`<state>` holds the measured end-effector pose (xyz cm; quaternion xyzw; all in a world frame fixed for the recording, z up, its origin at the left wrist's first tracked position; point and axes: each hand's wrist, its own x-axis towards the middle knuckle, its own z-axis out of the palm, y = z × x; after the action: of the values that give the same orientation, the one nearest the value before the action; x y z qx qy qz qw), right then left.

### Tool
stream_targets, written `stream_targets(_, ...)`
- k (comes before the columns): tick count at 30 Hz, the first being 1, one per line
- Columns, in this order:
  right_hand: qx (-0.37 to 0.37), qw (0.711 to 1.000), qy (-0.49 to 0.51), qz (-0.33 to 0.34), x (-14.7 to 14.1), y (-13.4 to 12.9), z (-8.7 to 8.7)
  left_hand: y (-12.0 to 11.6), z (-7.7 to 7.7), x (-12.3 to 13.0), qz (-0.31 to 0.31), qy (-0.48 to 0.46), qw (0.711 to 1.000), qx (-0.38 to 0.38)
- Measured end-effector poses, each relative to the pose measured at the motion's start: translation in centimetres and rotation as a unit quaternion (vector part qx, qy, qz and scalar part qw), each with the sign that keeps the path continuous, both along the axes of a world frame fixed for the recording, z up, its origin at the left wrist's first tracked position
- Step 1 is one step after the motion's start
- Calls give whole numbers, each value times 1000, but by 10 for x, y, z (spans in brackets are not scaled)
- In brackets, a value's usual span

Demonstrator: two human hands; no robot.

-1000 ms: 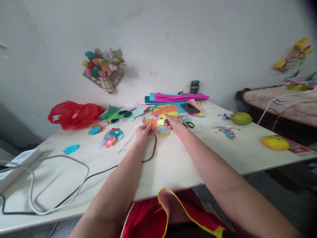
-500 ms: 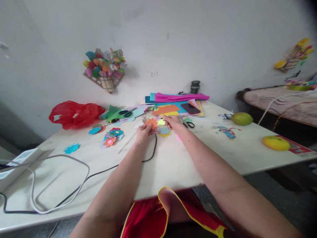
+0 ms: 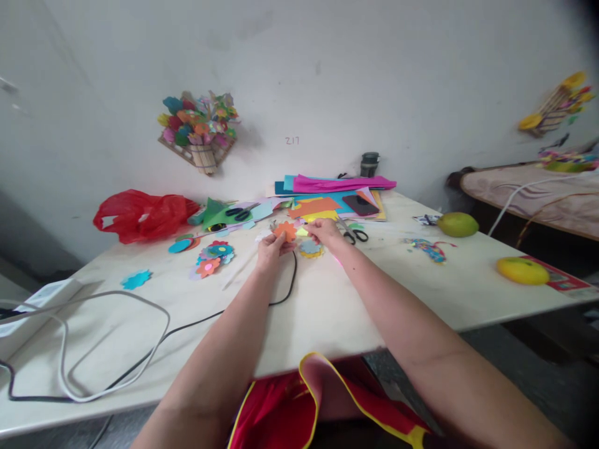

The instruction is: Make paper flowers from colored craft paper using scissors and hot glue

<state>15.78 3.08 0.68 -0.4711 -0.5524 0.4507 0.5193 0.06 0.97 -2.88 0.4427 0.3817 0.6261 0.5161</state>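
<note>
My left hand (image 3: 275,246) pinches an orange paper flower (image 3: 286,231) over the middle of the table. Close to its right, the fingers of my right hand (image 3: 322,231) are pressed together beside a small pale-yellow paper piece (image 3: 302,231); whether they grip it is too small to tell. A light-blue and yellow paper flower (image 3: 311,249) lies just below, between the hands. Black-handled scissors (image 3: 355,236) rest by my right wrist, their blades partly hidden. Finished-looking layered paper flowers (image 3: 211,259) lie left of my left hand.
Coloured paper sheets (image 3: 318,204) and a phone (image 3: 360,205) lie at the back. A red plastic bag (image 3: 140,215) is back left, cables (image 3: 168,333) cross the left side, and a mango (image 3: 457,224) sits right. A second pair of scissors (image 3: 241,212) lies back left.
My right hand has shifted slightly, with its fingertips now a little lower and nearer the orange flower. My left hand still holds the flower in about the same place.
</note>
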Motion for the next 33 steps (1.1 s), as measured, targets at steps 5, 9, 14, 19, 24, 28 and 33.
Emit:
stream_targets(5,-2,1000,-4,16,-3,0,-3,0,0,0,-5,-6,1000,0)
stream_targets(9,-9,999,30,25,-2,2,-5,-1,1,1,-5,-4,1000,2)
stream_targets(14,-16,997,67,42,-3,1,-3,-1,1,1,-8,-7,1000,1)
stream_targets(19,-17,996,74,53,-3,0,-2,0,1,1,-9,-14,1000,-3)
stream_targets(24,-16,995,80,55,1,-2,-1,-1,2,1,-16,-16,1000,-2)
stream_targets(28,-16,994,89,62,3,-4,0,-3,3,1,-18,-15,1000,-4)
stream_targets(33,-23,993,79,80,2,-1,-4,-3,3,1,-19,-13,1000,-3)
